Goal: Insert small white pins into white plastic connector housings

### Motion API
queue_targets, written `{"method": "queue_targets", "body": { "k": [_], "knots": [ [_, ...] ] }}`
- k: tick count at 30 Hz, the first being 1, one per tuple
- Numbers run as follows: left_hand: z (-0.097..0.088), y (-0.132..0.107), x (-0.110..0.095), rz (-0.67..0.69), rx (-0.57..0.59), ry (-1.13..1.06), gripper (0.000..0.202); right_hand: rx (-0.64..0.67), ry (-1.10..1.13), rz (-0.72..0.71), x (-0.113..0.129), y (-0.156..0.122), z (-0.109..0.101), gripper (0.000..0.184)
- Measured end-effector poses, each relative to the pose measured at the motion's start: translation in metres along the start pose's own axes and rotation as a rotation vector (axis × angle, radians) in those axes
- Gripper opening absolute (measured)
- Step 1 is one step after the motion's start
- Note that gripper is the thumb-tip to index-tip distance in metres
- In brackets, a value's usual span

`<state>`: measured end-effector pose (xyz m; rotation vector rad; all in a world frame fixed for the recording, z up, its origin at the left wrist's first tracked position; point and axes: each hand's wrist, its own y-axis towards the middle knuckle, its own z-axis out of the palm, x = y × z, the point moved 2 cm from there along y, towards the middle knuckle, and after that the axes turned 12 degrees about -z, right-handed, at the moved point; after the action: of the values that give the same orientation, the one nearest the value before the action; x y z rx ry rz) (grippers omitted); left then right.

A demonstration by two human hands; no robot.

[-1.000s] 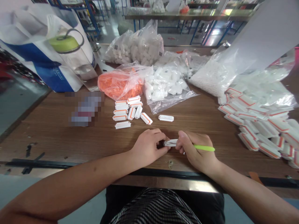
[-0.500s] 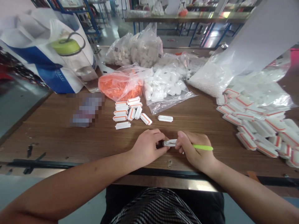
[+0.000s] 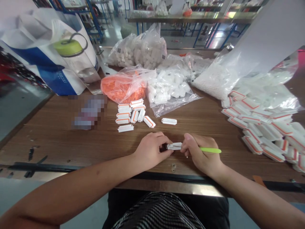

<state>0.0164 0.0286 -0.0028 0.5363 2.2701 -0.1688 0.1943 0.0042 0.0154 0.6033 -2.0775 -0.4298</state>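
My left hand (image 3: pixel 151 149) is closed on one end of a small white plastic connector (image 3: pixel 173 146), held just above the wooden table (image 3: pixel 57 140). My right hand (image 3: pixel 199 154) is closed on a thin tool with a lime-green handle (image 3: pixel 211 150), its fingers meeting the other end of the connector. A lone white connector (image 3: pixel 169 121) lies on the table behind my hands. A small group of white and orange connectors (image 3: pixel 132 114) lies further left.
A bag of orange parts (image 3: pixel 120 87) and bags of white parts (image 3: pixel 170 89) sit behind the small group. A large heap of finished white and orange connectors (image 3: pixel 264 124) fills the right side. A blue and white bag with a green-lidded bottle (image 3: pixel 65 47) stands at the far left.
My right hand with the green tool has shifted slightly to the right along the connector. My left hand has stayed where it was.
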Motion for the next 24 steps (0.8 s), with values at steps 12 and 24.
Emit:
{"method": "queue_targets", "body": {
  "k": [12, 24],
  "knots": [
    [-0.0001, 0.0007, -0.0008, -0.009, 0.016, 0.0, 0.01, 0.091, -0.032, -0.02, 0.0014, 0.0048, 0.0017, 0.046],
    [0.0002, -0.0001, -0.0007, 0.014, -0.001, -0.011, 0.007, -0.002, 0.075, 0.074, -0.0033, 0.0017, 0.0033, 0.047]
  ]
}}
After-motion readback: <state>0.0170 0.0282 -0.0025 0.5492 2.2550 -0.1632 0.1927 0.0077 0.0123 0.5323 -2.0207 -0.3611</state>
